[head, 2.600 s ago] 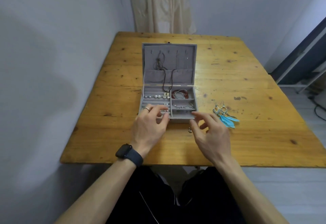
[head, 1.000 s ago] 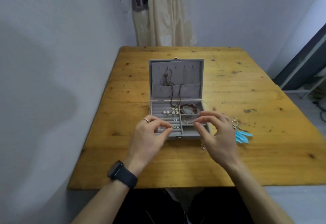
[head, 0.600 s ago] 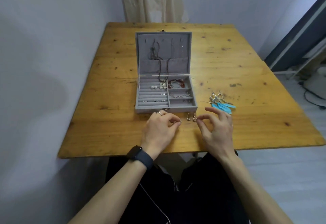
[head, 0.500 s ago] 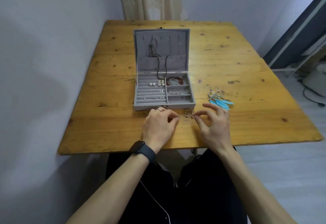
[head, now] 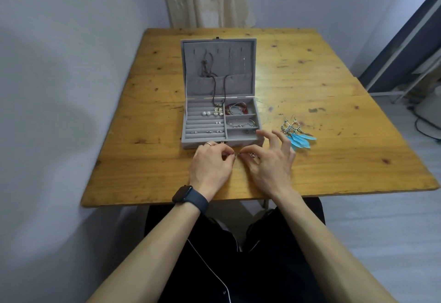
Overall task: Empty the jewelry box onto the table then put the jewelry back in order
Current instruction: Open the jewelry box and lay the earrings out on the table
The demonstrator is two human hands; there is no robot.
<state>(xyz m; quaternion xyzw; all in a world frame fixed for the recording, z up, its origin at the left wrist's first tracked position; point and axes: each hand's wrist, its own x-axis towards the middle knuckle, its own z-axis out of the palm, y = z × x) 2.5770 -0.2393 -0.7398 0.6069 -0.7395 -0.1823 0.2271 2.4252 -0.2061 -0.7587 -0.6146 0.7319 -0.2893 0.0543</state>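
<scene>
Silver earring [head: 235, 155] is pinched now by both the left hand [head: 211, 166] and the right hand [head: 267, 166], just on the near side of the box [head: 195, 141]. A moment ago it lay loose on the table [head: 155, 159]. I think emptying has only begun; most jewelry [head: 236, 109] sits inside.

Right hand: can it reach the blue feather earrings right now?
Probably yes: the feather earrings lie beside the right hand, bare table between, though it pinches a small metal piece.
</scene>
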